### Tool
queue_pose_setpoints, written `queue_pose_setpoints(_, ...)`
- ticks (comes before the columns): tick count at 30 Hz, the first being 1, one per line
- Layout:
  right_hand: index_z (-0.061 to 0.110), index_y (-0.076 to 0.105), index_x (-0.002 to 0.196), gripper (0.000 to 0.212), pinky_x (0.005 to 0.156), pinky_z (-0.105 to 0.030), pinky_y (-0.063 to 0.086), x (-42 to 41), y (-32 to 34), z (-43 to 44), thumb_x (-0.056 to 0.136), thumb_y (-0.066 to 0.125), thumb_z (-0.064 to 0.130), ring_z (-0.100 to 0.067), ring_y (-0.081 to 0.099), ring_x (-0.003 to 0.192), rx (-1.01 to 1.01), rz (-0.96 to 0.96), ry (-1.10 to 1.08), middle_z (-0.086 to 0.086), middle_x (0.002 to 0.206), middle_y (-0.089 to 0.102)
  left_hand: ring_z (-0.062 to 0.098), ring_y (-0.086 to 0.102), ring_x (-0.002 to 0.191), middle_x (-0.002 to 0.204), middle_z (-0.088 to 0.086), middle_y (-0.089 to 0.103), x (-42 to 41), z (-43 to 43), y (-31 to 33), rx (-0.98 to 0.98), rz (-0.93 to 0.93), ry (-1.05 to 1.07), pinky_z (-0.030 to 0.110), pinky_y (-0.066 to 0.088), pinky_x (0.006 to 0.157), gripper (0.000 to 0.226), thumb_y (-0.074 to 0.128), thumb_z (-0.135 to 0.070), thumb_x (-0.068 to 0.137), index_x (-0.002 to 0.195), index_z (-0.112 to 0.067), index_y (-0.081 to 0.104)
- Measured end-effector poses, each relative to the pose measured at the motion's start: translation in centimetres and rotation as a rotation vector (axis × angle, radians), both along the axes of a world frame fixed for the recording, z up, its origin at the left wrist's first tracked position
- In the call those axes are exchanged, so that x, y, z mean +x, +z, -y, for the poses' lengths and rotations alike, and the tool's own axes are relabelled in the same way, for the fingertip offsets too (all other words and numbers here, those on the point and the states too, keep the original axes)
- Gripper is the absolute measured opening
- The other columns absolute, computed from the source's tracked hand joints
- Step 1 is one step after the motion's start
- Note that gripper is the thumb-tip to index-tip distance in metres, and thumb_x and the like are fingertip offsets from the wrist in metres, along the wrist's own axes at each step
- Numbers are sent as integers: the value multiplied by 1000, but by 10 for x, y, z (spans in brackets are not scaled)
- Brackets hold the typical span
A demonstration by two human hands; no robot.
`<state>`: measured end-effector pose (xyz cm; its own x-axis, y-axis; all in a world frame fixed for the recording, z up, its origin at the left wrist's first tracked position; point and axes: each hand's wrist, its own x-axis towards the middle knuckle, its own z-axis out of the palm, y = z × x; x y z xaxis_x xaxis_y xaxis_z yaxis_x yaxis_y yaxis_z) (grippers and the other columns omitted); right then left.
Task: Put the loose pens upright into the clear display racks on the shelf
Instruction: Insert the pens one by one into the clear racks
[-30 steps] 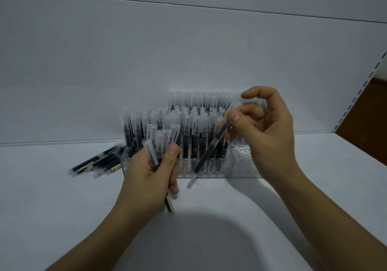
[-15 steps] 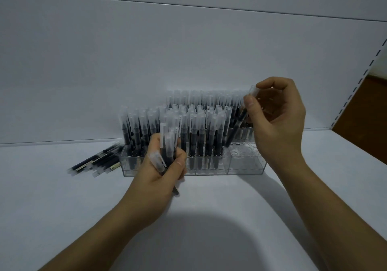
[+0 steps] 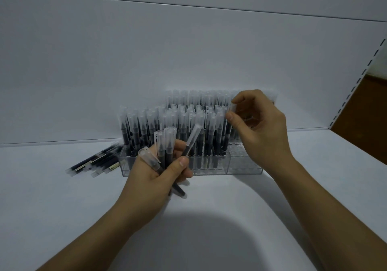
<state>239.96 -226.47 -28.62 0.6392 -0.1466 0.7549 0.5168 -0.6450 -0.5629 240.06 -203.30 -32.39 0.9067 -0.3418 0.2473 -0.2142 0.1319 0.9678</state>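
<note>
Fingers (image 3: 231,116) of right hand (image 3: 261,130) pinch pen (image 3: 232,107); labels (image 3: 114,167) illegible.

The right hand (image 3: 259,128) hides most of the pen (image 3: 232,108) it pinches and the right end of the far row of pens (image 3: 199,98), while the left forearm (image 3: 94,235) and right forearm (image 3: 335,218) run off the near edge.

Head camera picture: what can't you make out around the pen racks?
- Head view: the right hand covers the rack slot under the pen it pinches.
- Head view: front pens hide the back row's lower halves.
- Head view: labels on the loose pens are too small.
</note>
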Motion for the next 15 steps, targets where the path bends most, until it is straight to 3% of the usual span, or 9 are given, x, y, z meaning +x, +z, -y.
queue_pose_setpoints(5, 25, 63, 104, 24, 72, -32, 58, -1, 0, 0, 91, 77, 10, -19, 67, 80, -10, -18, -4, 6, 90, 67, 34, 67, 64, 73, 14, 69, 0, 0, 3, 1, 74, 43, 44, 61, 55, 24, 59, -25, 83, 102, -12, 64)
queue_pose_setpoints(9, 21, 65, 99, 17, 71, -35, 58, 1, -2, 0, 92, 77, 10, -18, 67, 79, -37, -29, -10, 4, 91, 67, 22, 61, 59, 75, 9, 68, 3, 0, 1, -1, 99, 70, 32, 55, 53, 9, 54, -13, 97, 101, -12, 62)
queue_pose_setpoints(12, 18, 68, 96, 11, 71, -36, 56, 2, -3, 0, 93, 75, 10, -16, 65, 81, -60, -14, -46, 3, 91, 67, 22, 59, 59, 78, 11, 69, 4, -1, 0, 0, 93, 57, 35, 53, 55, 10, 52, -10, 100, 102, -9, 61)
queue_pose_setpoints(15, 13, 67, 99, 8, 66, -32, 51, -4, -1, -8, 93, 70, 8, -15, 60, 76, -101, 135, -125, 1, 88, 63, 27, 65, 62, 86, 12, 72, 3, -1, 1, -18, 93, 50, 37, 53, 53, 15, 52, -16, 98, 107, -6, 58)
